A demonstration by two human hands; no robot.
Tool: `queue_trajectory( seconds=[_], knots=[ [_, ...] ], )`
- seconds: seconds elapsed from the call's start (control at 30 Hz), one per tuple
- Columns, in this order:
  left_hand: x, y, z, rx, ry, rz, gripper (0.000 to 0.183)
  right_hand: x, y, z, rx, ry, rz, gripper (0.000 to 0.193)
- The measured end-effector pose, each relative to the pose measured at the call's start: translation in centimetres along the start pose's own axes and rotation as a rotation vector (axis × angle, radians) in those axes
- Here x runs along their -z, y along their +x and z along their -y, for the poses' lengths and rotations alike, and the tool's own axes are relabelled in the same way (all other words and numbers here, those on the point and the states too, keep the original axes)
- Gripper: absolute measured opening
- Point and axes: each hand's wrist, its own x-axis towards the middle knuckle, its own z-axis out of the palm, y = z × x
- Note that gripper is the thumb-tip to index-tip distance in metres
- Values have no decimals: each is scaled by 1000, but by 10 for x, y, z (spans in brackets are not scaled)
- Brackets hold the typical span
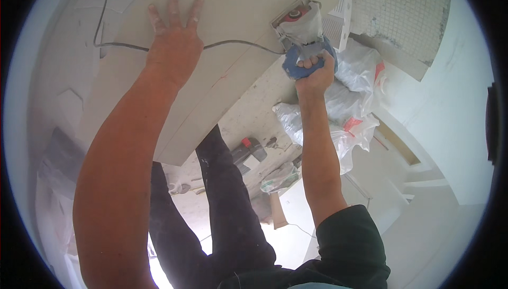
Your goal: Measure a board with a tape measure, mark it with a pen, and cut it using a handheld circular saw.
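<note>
So, I count one blue power tool (302,31), one big pale board (211,98) and one dark cord (235,42). My left hand (175,46), upper left of the frame, lies spread on the board, with three fingers showing. My right hand (317,72) curls tight around the tool's blue handle, just right of top middle, by the board's edge.
</note>
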Motion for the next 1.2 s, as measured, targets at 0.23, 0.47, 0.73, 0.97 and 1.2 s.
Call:
queue_trajectory(
  seconds=[0.23, 0.47, 0.73, 0.97, 1.2],
  knots=[
    [-1, 3, -2, 2, 9, 47, 14, -3, -3, -4, 10, -23, -44, 18],
    [8, 3, 1, 6, -61, 60, 14, -4, -6, -1, 11, -18, -20, 18],
    [6, 3, 0, 16, -50, 40, 14, 0, -8, -3, 11, -10, 7, 17],
    [7, 5, 0, 5, -35, 59, 12, -9, -16, -2, 2, -40, -42, 16],
    [9, 7, -1, 0, -39, 53, 13, -7, -17, -3, -1, -28, -59, 16]
  ],
)
